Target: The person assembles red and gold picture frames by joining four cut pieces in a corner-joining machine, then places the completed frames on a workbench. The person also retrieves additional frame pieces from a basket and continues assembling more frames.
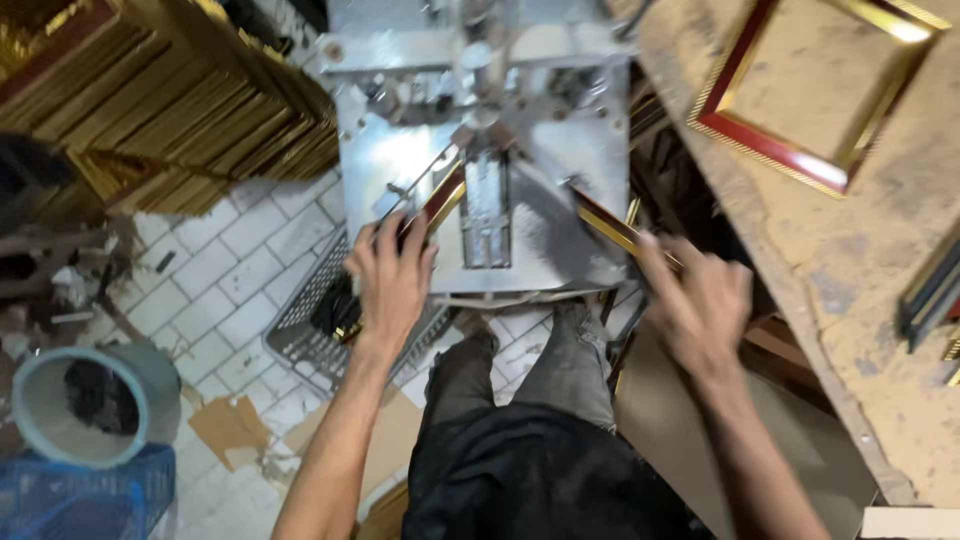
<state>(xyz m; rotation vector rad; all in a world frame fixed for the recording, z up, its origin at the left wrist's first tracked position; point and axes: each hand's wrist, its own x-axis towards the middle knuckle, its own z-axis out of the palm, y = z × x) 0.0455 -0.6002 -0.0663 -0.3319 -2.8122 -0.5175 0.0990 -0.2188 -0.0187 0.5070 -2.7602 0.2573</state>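
Pressing left hand spread over left moulding strip; right hand pinching right moulding strip, both strips converging ahead.

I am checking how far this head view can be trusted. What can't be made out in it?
- Right hand: motion-blurred, so its grip on the right moulding strip is unclear.
- Left moulding strip: lower end covered by the left hand.
- Metal joining machine: top cut off by the upper edge.
- Finished frame: far corner cropped at the top.
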